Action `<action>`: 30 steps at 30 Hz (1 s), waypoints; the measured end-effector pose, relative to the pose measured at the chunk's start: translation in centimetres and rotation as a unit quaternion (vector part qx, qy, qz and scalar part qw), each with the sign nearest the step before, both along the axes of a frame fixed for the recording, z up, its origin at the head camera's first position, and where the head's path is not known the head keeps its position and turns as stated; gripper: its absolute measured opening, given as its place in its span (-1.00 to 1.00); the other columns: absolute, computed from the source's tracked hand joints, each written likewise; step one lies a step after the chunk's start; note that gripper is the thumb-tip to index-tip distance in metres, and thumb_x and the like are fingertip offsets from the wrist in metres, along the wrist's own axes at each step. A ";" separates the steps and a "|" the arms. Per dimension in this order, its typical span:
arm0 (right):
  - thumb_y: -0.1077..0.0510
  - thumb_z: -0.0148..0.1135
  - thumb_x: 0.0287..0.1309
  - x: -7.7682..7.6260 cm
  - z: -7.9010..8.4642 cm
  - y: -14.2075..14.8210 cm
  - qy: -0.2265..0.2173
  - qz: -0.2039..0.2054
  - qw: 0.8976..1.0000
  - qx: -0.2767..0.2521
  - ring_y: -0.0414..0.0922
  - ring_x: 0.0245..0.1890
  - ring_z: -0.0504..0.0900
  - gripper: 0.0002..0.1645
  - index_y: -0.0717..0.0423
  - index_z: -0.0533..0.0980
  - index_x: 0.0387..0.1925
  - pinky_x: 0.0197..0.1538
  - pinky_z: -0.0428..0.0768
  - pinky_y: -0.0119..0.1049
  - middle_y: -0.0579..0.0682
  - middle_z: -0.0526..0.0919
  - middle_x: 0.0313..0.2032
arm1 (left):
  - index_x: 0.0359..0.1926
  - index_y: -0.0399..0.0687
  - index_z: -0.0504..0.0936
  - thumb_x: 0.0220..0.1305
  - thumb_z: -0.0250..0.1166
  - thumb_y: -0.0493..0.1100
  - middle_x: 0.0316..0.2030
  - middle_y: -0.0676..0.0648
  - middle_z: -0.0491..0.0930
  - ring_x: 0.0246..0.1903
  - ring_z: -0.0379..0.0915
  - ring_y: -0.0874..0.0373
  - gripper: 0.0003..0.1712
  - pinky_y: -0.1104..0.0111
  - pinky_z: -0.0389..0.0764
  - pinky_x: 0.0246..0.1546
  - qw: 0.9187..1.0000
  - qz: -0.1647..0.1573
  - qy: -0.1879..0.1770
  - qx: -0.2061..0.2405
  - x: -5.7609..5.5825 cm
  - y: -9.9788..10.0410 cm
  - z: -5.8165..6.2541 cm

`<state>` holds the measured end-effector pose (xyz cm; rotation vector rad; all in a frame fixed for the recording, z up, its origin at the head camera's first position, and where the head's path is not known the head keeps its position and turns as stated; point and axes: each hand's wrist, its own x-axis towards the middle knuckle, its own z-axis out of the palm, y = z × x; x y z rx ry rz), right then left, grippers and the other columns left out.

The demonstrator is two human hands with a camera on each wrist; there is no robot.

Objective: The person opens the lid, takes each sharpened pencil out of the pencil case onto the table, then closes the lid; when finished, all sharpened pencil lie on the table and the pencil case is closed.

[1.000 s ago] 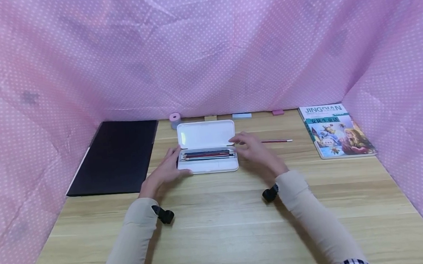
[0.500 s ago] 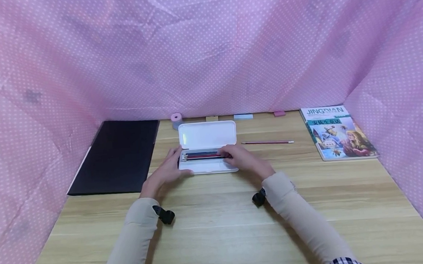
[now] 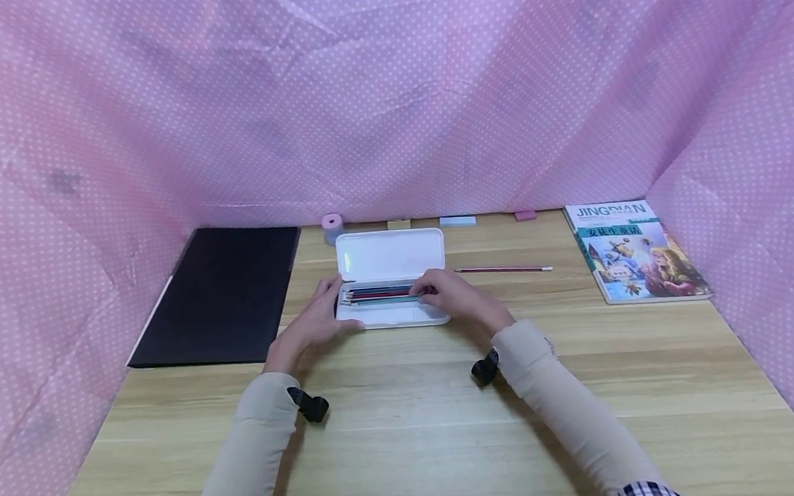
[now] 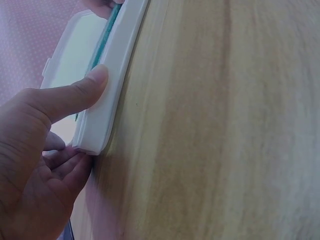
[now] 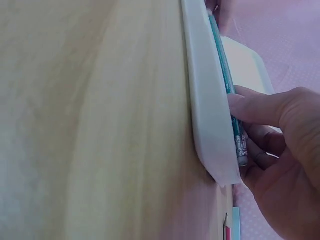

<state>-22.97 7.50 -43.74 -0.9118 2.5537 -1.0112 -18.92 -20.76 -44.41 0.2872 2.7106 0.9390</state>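
Observation:
An open white pencil case [image 3: 393,317] lies on the table, its lid [image 3: 390,254] tipped back. Several pencils [image 3: 378,290] lie side by side in its rear compartment. My left hand [image 3: 315,315] grips the case's left end; in the left wrist view the thumb presses the front rim and the fingers curl at the end. Over the right half of the case, my right hand [image 3: 452,294] pinches a green pencil [image 5: 223,55] between thumb and fingers near its eraser end. That hand hides the right ends of the other pencils.
A dark red pencil [image 3: 504,269] lies on the table right of the case. Behind stand a pink-topped roll [image 3: 333,228], a tan block [image 3: 398,224], a light blue block [image 3: 457,221] and a pink eraser [image 3: 524,215]. A black folder [image 3: 223,295] lies left, a book [image 3: 636,254] right.
My right hand has moved left from the case's right edge into the case and now pinches the green pencil. The left hand has stayed on the case's left end.

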 end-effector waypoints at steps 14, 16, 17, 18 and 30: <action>0.27 0.21 0.13 0.5 1.6 7.1 0.016 -0.080 0.995 -0.060 -0.09 -0.14 0.53 -0.78 0.05 0.63 -0.17 -0.05 0.50 -0.15 0.00 0.63 -0.15 | 0.45 0.08 -0.21 -0.08 0.41 0.20 0.31 -0.14 -0.02 0.26 0.00 0.00 0.25 0.08 0.08 0.28 1.000 -0.003 0.010 -0.006 0.0 -0.1 -0.2; 0.25 0.20 0.14 0.7 1.4 8.8 0.022 -0.097 0.993 -0.059 -0.10 -0.13 0.52 -0.78 0.02 0.62 -0.16 -0.06 0.50 -0.15 -0.02 0.62 -0.14 | 0.45 0.08 -0.20 -0.08 0.40 0.21 0.31 -0.14 -0.01 0.26 0.01 0.00 0.24 0.09 0.08 0.28 1.000 -0.005 0.013 -0.007 -0.1 -0.1 -0.2; 0.25 0.20 0.14 0.7 1.3 9.6 0.024 -0.106 0.992 -0.061 -0.10 -0.15 0.52 -0.78 0.02 0.62 -0.16 -0.07 0.50 -0.14 -0.02 0.62 -0.15 | 0.45 0.08 -0.20 -0.08 0.40 0.21 0.31 -0.14 -0.01 0.26 0.01 0.00 0.24 0.09 0.08 0.28 1.000 -0.005 0.015 -0.007 -0.1 -0.2 -0.3; 0.26 0.19 0.15 0.7 1.1 10.4 0.028 -0.110 0.991 -0.064 -0.08 -0.13 0.52 -0.78 0.02 0.62 -0.16 -0.07 0.49 -0.13 -0.01 0.61 -0.14 | 0.45 0.08 -0.20 -0.08 0.40 0.21 0.31 -0.13 -0.01 0.26 0.01 0.01 0.24 0.10 0.08 0.28 1.000 -0.006 0.016 -0.007 -0.1 -0.2 -0.3; 0.22 0.18 0.17 0.7 -1.2 17.2 0.032 -0.172 0.984 0.009 0.08 -0.08 0.48 -0.78 0.10 0.61 -0.13 -0.03 0.44 0.01 0.14 0.56 -0.10 | 0.45 0.04 -0.21 -0.06 0.40 0.20 0.34 -0.13 -0.06 0.29 -0.04 0.00 0.24 0.09 0.06 0.29 1.000 0.001 0.001 -0.005 0.1 0.0 0.0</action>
